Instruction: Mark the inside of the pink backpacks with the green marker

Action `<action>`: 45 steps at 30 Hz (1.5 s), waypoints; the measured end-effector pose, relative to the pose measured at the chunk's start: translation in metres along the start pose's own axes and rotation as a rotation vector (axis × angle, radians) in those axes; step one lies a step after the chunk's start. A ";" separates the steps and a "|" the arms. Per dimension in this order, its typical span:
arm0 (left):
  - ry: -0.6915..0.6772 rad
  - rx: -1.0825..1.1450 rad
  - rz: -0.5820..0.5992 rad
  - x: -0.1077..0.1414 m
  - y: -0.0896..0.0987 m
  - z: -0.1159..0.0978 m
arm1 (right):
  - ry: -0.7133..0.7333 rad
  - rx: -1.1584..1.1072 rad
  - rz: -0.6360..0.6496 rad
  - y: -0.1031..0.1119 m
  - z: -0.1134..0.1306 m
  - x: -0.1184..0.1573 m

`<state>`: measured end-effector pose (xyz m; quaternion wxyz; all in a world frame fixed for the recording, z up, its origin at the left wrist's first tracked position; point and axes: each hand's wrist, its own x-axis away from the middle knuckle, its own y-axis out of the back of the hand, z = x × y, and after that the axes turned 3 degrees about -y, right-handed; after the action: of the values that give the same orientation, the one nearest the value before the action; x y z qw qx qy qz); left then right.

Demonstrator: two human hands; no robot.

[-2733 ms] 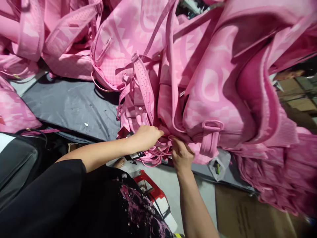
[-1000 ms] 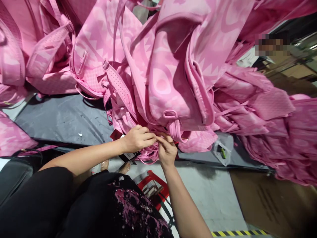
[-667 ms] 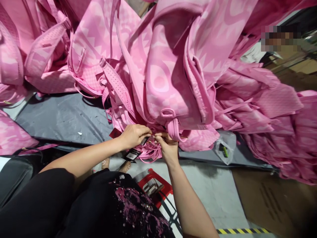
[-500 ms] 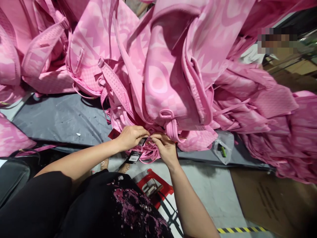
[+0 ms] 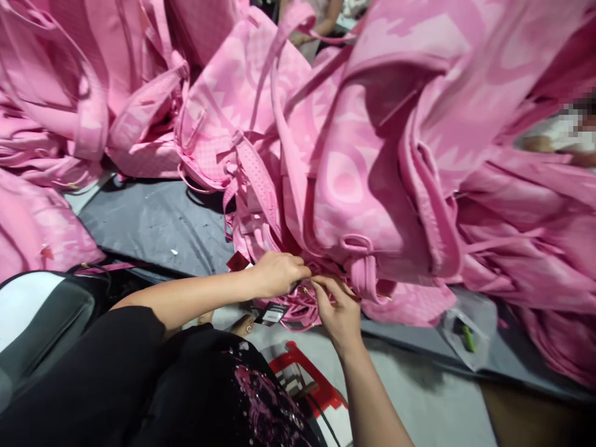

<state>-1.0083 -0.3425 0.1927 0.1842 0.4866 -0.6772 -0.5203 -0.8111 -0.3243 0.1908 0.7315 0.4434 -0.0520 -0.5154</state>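
At the near edge of the table, my left hand [image 5: 279, 274] is closed in a pinch. My right hand [image 5: 339, 310] pinches close beside it, fingertips almost touching the left ones. What lies between the fingers is too small to make out. Just below them hang a black hang tag [image 5: 272, 314] with a white label and several thin pink straps [image 5: 302, 313]. A dark red tag [image 5: 238, 262] sticks out behind my left hand. Directly beyond the hands, a pink patterned backpack [image 5: 347, 180] leans over the edge, its webbing loop [image 5: 363, 276] near my right fingers.
More pink backpacks [image 5: 214, 105] are heaped across the grey-covered table [image 5: 158, 217]. A clear plastic bag [image 5: 470, 329] with something green inside lies at the right edge. A red stool [image 5: 316, 379] stands below, a dark padded chair [image 5: 51, 316] at the left.
The view has swung left, so the scene sits further right and lower in the picture. Both hands keep their pinch near each other by the tags.
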 end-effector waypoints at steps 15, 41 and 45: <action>-0.052 -0.092 0.013 -0.010 -0.001 -0.001 | 0.232 0.245 0.049 -0.001 -0.008 -0.006; 0.050 -0.049 -0.003 -0.004 -0.005 -0.007 | -0.089 0.118 0.031 -0.005 0.021 -0.008; 0.093 -0.064 0.022 -0.008 -0.006 -0.011 | -0.136 0.120 0.017 -0.007 0.021 -0.008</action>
<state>-0.9940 -0.3417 0.1939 0.2367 0.4966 -0.6564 -0.5164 -0.8316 -0.3311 0.2016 0.7029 0.4498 -0.1360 -0.5340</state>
